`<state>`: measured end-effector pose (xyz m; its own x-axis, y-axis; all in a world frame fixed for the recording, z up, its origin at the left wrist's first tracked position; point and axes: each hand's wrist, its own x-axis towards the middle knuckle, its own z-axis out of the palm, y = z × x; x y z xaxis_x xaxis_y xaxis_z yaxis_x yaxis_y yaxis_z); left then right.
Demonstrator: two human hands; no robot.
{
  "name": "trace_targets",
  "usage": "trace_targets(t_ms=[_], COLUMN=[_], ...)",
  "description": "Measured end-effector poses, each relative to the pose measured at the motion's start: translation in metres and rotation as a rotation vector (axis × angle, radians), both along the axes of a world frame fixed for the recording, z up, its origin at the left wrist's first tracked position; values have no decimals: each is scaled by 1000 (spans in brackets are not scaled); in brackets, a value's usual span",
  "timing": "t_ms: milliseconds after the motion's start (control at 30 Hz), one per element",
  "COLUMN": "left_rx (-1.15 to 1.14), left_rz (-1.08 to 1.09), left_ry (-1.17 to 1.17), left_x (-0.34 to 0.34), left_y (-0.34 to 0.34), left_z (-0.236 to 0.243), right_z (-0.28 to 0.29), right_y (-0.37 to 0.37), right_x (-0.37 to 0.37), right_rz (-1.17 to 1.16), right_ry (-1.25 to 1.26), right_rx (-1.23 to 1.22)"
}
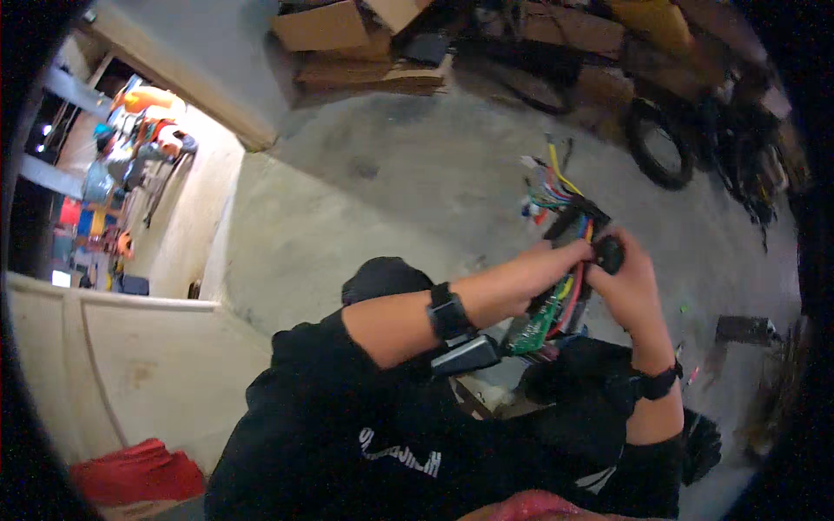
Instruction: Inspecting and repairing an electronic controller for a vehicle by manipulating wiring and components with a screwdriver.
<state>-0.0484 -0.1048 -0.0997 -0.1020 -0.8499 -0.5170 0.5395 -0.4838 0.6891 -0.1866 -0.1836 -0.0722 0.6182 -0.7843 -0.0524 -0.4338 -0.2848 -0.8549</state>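
In front of my lap is a long green circuit board in a dark frame, with red, yellow and blue wires running along it. At its far end a loose bundle of coloured wires fans out. My left hand is closed on the board's wired upper part, its fingertips partly hidden. Close against it, my right hand curls round a small black rounded thing whose kind I cannot make out. A silver-grey box-like piece lies beside the board's near end, under my left wrist.
Flattened cardboard and boxes are heaped along the far wall. A black tyre and tangled dark cables lie at the far right. A dark block rests on the floor at right. Red cloth sits at lower left, below a doorway.
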Motion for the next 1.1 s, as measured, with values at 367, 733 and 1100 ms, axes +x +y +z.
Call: trace_targets(t_ms=[367, 733, 1100], left_rx=[-3, -115, 95], left_rz=[109, 248, 456], left_ry=[210, 285, 119], left_x=[10, 45, 97], left_y=[-6, 12, 46], left_z=[4, 31, 56], right_z=[-35, -361, -482], right_y=[-66, -49, 22], right_x=[-17, -76, -85], right_rz=[-353, 68, 309], right_ry=[55, 560, 1046], right_rx=[296, -81, -200])
